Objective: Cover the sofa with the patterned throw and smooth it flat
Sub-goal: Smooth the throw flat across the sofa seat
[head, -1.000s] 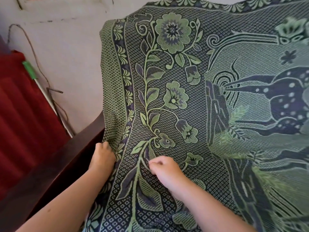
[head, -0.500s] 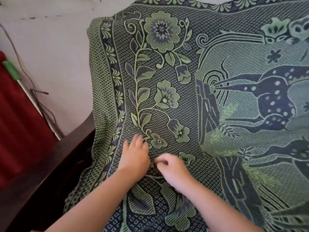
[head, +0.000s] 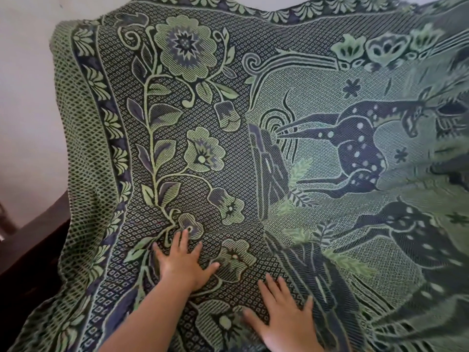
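On the throw [head: 317, 97], left hand [head: 183, 263] and right hand [head: 286, 317] press flat.

Head camera, probably close, facing throw [head: 253, 174].

Soft even daylight, blurred right edge

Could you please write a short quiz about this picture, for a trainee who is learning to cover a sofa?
1. True or false: the left hand and the right hand both lie flat, fingers spread, on the throw.
2. Which hand reaches farther up the throw? A) left B) right
3. Fill in: right of the big flower, the weave shows a spotted ____.
Key: 1 true; 2 A; 3 deer.
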`<state>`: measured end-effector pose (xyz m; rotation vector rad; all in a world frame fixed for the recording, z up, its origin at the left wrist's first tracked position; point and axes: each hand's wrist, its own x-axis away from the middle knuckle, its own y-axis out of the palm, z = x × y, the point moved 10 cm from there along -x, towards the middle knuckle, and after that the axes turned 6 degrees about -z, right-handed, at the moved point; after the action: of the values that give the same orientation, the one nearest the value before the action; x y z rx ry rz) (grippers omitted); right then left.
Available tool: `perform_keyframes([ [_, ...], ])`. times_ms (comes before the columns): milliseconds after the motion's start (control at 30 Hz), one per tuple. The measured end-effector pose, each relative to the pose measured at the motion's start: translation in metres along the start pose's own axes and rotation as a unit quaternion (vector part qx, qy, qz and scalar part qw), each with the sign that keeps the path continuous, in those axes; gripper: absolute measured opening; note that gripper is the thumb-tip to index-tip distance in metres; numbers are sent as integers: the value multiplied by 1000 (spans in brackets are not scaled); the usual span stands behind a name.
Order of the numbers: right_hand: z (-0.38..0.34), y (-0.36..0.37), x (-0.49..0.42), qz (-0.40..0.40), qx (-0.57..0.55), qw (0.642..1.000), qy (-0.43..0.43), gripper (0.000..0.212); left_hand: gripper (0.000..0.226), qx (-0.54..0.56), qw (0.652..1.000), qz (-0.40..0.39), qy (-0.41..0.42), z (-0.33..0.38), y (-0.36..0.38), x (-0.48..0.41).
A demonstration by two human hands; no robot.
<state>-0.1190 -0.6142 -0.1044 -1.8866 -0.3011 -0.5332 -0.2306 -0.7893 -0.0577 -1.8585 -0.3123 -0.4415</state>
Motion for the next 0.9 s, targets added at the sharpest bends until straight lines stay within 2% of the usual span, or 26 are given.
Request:
perform_keyframes([
  [133, 28, -6, 5, 23, -10, 999, 20, 114, 78, 1, 999, 46, -10, 2, -6, -1],
  [233, 33, -16, 4, 45, -11, 999, 22, 79, 68, -6, 997, 80, -17, 10, -16, 13],
  [300, 22, -31, 1, 103, -22, 994, 16, 66, 56, -6, 994, 110, -4, 25, -28, 31],
  [400, -17, -53, 0, 213, -50, 974, -60, 45, 37, 43, 983, 149, 97, 77, -39, 51],
  [467, -37, -45, -7, 190, -44, 974, -119, 46, 43, 81, 983, 112, 124, 95, -19, 45],
  [533, -30, -23, -19, 122, -7, 986, -111, 52, 57, 84, 990, 45, 106, 93, 14, 30],
  [600, 0, -16, -26, 101, 16, 992, -71, 63, 65, 63, 994, 24, 90, 84, 31, 19],
  [700, 60, -26, -27, 102, 36, 994, 9, 78, 76, 36, 997, 41, 57, 69, 26, 11],
  [833, 156, -48, -12, 102, 34, 984, 144, 80, 67, 13, 998, 52, 22, 66, 17, 10],
  [900, 179, -56, -4, 102, 20, 980, 169, 73, 60, 11, 997, 70, 27, 72, 11, 16],
])
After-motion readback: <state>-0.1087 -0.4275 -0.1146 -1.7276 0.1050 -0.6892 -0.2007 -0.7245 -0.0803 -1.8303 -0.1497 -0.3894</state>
